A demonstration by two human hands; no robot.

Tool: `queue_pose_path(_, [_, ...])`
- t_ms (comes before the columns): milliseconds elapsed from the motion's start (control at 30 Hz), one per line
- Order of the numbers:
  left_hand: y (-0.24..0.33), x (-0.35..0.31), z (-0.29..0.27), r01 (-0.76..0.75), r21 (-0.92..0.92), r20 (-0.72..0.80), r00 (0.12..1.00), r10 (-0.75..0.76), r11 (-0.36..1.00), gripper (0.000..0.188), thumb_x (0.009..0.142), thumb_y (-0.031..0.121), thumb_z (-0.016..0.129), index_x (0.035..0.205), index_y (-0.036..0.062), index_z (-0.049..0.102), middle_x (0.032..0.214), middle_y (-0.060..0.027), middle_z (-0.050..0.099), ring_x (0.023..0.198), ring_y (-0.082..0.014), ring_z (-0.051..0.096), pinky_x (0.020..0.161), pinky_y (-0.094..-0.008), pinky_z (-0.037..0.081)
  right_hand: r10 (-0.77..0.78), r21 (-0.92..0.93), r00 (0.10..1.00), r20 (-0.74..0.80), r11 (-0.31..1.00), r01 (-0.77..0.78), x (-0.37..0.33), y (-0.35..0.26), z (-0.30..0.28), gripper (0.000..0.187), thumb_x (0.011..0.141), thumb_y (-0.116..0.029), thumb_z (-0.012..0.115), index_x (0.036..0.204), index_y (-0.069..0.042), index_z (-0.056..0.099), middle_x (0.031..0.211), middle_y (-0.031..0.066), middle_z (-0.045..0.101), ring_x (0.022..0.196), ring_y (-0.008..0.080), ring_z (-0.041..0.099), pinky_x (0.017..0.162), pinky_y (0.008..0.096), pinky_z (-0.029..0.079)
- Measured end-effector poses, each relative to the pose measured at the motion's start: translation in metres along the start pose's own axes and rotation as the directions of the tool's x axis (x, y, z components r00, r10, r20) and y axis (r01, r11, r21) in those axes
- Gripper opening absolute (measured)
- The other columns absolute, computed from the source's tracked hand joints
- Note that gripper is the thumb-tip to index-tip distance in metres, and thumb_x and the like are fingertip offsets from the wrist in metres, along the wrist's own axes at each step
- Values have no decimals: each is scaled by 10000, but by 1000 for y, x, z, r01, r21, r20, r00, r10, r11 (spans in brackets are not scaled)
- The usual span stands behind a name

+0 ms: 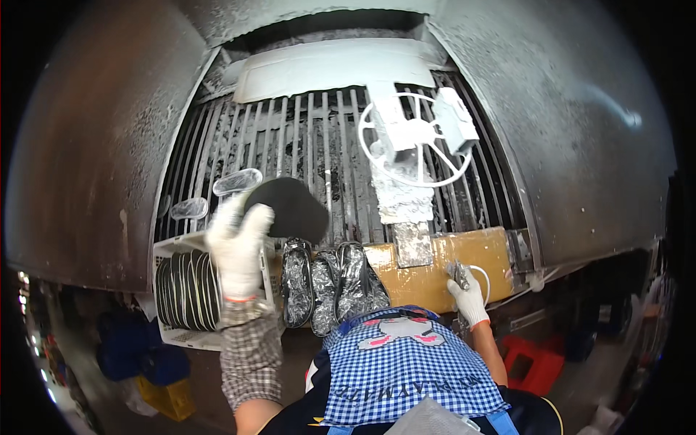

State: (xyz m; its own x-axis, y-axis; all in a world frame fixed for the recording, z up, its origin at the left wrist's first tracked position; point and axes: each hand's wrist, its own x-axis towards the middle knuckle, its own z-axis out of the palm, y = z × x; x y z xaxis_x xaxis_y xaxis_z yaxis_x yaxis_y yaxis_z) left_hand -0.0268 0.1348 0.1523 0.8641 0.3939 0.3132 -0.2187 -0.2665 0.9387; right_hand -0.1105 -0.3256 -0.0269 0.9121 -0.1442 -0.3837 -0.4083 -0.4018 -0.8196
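My left hand, in a white knit glove, is raised over the slatted grate and grips the edge of a black, flat, rounded piece. Below that hand stands a white plastic basket, where several similar dark pieces with pale edges are stacked upright on edge. In a white glove too, my right hand is closed around a metallic spray gun. A white hose curves beside it. Its trigger is too small to make out.
A white-coated spoked wheel with upright blocks stands over the metal grate. Shiny plastic-wrapped, shoe-shaped things lie beside a tape-covered cardboard sheet. Two oval pieces rest on the slats. Metal walls enclose both sides.
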Motion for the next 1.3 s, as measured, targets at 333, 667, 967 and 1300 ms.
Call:
queue_pose_path(333, [-76, -92, 191, 238, 41, 374, 897, -235, 971, 552, 894, 84, 754, 1412, -58, 625, 1378, -162, 697, 1248, -226, 668, 1117, -324, 491, 148, 227, 988, -47, 965, -134, -19, 23, -22, 580, 963, -150, 685, 1524, -68, 564, 941, 38, 665, 622, 114, 564, 540, 296, 484])
queue_pose_path(667, [-167, -134, 276, 361, 350, 546, 671, -501, 864, 667, 925, 338, 765, 1457, -30, 602, 1315, -184, 720, 1190, -276, 689, 1042, -354, 517, 171, 220, 984, -43, 963, -157, -12, 40, -51, 569, 949, -157, 671, 1501, -64, 571, 974, 112, 695, 776, 218, 677, 704, 373, 568])
queue_pose_path(967, [-127, -174, 255, -83, 724, 440, 820, -365, 685, 829, 837, 318, 823, 1544, 26, 502, 1459, -279, 585, 1321, -444, 592, 1140, -467, 476, 22, 179, 985, -172, 984, 9, 4, 107, -60, 574, 947, -159, 684, 1488, -17, 551, 1227, 222, 727, 1157, 341, 713, 1011, 420, 529])
queue_pose_path(1300, [-106, -151, 295, -127, 775, 451, 797, -402, 619, 1001, 854, 424, 841, 1598, -47, 366, 1504, -347, 527, 1356, -491, 565, 1127, -503, 486, 37, 148, 990, -135, 989, -17, 19, 109, -87, 598, 944, -186, 690, 1500, -34, 529, 1135, 254, 716, 1070, 420, 710, 951, 465, 539])
